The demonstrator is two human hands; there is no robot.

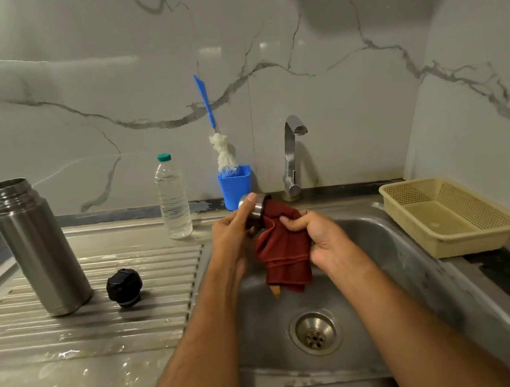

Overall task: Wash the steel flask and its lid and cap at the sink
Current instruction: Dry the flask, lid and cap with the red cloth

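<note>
Steel is showing everywhere around the grip: below both hands the round drain strainer [315,332] is sitting in the floor of the stainless sink basin [392,254]. Over the basin, the left hand [234,230] is curling its fingers and thumb round a small steel cup-shaped cap [256,210], its mouth tilted toward the right hand [317,238]. That hand is bunching a dark red cloth [285,252] in closed fingers, one end of the cloth going into the cap's mouth and the rest hanging down beneath the grip. Left of the grip, on the ribbed steel draining board [83,323], a black plastic stopper lid [124,287] is lying, and just beyond it the tall steel flask [38,246] is standing upright, uncapped. Right of the hands, a beige perforated plastic basket [453,214] is resting on the counter. Behind the grip, a clear water bottle with a green top [172,197], a blue plastic holder [235,184] with a blue-handled white bottle brush [223,154], and a chrome tap [293,156] are standing along the marble-patterned wall.
</note>
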